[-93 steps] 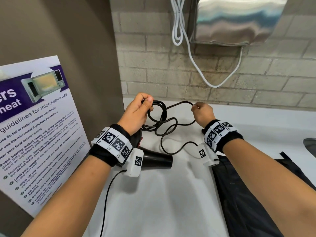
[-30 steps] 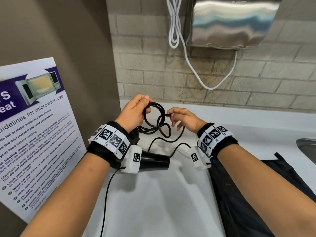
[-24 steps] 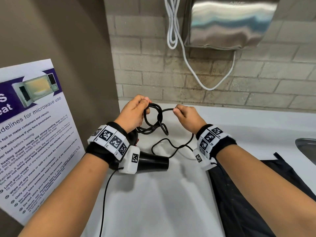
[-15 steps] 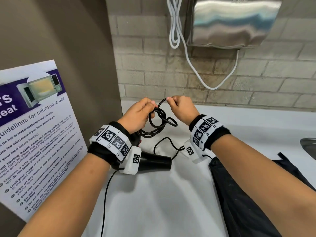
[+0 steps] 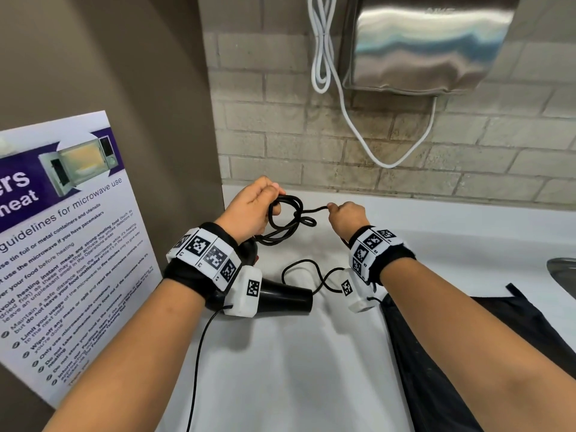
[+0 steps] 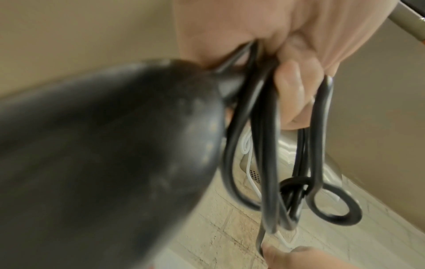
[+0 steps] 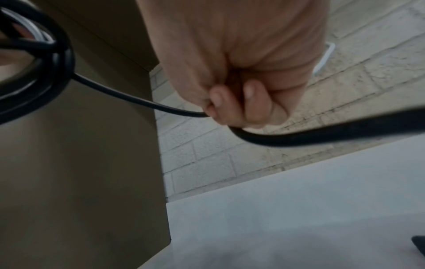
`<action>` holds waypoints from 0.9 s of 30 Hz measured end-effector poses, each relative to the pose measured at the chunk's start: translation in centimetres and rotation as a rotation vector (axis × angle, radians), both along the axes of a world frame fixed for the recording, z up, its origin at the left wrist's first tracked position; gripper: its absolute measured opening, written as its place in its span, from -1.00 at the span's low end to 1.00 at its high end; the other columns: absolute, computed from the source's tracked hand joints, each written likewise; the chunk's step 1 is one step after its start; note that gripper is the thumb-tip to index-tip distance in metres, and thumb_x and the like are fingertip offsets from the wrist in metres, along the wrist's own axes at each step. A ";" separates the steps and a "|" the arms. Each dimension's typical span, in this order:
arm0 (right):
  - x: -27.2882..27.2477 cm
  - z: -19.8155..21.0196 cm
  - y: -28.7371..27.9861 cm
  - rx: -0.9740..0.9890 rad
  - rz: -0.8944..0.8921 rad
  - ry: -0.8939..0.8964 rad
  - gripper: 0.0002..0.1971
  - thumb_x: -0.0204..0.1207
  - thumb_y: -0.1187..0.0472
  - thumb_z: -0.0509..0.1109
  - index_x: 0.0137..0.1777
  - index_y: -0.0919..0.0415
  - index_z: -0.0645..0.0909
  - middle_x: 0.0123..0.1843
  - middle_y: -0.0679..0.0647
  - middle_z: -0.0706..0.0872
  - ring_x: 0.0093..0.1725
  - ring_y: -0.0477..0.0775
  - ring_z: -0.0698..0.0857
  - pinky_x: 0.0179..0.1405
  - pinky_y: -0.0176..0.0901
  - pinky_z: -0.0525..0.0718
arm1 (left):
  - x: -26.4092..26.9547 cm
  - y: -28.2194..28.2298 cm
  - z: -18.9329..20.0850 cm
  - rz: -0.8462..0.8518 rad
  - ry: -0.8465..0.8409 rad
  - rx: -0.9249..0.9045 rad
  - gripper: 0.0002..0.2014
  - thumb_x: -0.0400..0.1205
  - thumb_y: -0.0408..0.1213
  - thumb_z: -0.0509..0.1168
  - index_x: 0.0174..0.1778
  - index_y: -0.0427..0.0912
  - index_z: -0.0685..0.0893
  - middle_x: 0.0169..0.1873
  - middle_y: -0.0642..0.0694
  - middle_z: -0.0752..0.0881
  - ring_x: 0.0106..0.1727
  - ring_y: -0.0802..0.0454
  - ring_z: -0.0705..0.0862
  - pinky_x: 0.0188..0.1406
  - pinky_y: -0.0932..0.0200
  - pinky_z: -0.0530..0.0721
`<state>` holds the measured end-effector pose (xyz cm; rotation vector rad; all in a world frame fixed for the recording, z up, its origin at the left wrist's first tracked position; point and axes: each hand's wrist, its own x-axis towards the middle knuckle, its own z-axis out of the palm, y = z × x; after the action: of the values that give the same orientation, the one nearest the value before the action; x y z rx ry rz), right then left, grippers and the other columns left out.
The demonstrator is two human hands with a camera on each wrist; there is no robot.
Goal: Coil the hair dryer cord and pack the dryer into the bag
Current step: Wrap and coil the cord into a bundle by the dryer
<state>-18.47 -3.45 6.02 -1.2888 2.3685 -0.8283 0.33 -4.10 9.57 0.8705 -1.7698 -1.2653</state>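
Head view: cord (image 5: pixel 288 213) stretched between left hand (image 5: pixel 249 210), right hand (image 5: pixel 346 216).

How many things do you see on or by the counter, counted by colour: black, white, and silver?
Black: 3 (dryer, its cord, bag)
White: 2 (wall cable, poster)
Silver: 2 (dispenser, sink edge)
Total: 7

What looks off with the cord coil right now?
The black cord held by the left hand has a small tangled loop beside the main coils; the right hand pulls a strand from it.
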 end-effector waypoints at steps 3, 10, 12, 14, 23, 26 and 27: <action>0.6 -0.7 0.4 0.053 0.036 0.045 -0.56 0.73 0.23 -0.18 0.57 0.19 0.21 0.37 0.30 0.50 0.32 0.30 0.55 0.18 -0.04 0.52 | -0.1 0.1 0.0 0.013 0.028 0.015 -0.72 0.76 -0.26 -0.05 -0.24 -0.10 0.45 -0.49 -0.09 0.41 -0.76 0.27 0.16 -0.78 0.45 0.10; 2.4 -3.0 1.8 0.241 0.199 0.158 -0.74 0.66 0.26 0.09 0.23 0.28 0.52 0.15 0.27 0.67 0.19 0.26 0.67 -0.06 -0.12 0.60 | -0.5 -0.3 -0.1 0.092 0.118 0.079 -0.74 0.76 -0.21 -0.04 -0.22 -0.09 0.43 -0.52 -0.04 0.39 -0.79 0.24 0.13 -0.77 0.47 0.07; 2.6 -3.5 2.3 0.193 0.238 0.074 -0.79 0.62 0.23 0.14 0.06 0.36 0.52 0.00 0.29 0.65 0.09 0.31 0.69 -0.32 -0.21 0.55 | -0.6 -0.6 -0.2 0.112 0.127 0.075 -0.75 0.76 -0.19 -0.03 -0.22 -0.08 0.43 -0.56 0.01 0.41 -0.77 0.23 0.14 -0.76 0.48 0.09; 2.6 -4.1 2.5 0.127 0.239 0.003 -0.58 0.58 0.17 0.21 0.39 0.34 0.39 0.09 0.28 0.66 0.04 0.27 0.68 -0.29 -0.21 0.59 | -0.7 -0.9 -0.3 0.123 0.128 0.073 -0.75 0.76 -0.19 -0.03 -0.22 -0.07 0.42 -0.57 0.01 0.40 -0.76 0.23 0.15 -0.77 0.47 0.09; 4.0 -4.3 5.3 -0.379 0.528 0.199 -0.20 0.50 0.10 0.36 0.62 -0.06 -0.05 0.24 0.10 0.46 -0.19 0.03 0.56 -0.13 -0.13 0.60 | -1.1 -1.7 -0.3 0.199 0.126 0.060 -0.75 0.75 -0.14 -0.01 -0.22 -0.07 0.42 -0.52 -0.01 0.43 -0.76 0.23 0.22 -0.78 0.44 0.16; 4.0 -5.0 5.5 -0.577 0.609 0.257 -0.49 0.56 0.15 0.27 0.50 0.03 0.27 0.07 0.12 0.57 -0.25 -0.15 0.43 -0.22 -0.25 0.52 | -1.1 -1.8 -0.3 0.207 0.160 0.066 -0.75 0.75 -0.14 -0.01 -0.21 -0.07 0.42 -0.52 -0.01 0.41 -0.76 0.24 0.21 -0.77 0.46 0.14; 4.0 -5.2 5.5 -0.666 0.636 0.287 -0.58 0.56 0.15 0.23 0.41 0.05 0.32 0.01 0.14 0.61 -0.24 -0.11 0.45 -0.24 -0.29 0.54 | -1.1 -1.8 -0.3 0.210 0.169 0.067 -0.75 0.75 -0.14 -0.02 -0.22 -0.07 0.42 -0.52 -0.01 0.41 -0.76 0.23 0.21 -0.77 0.47 0.14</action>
<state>-14.45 2.10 0.78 -2.3817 1.6824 -1.3152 -0.74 -5.93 9.25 0.9326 -1.4711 -1.2283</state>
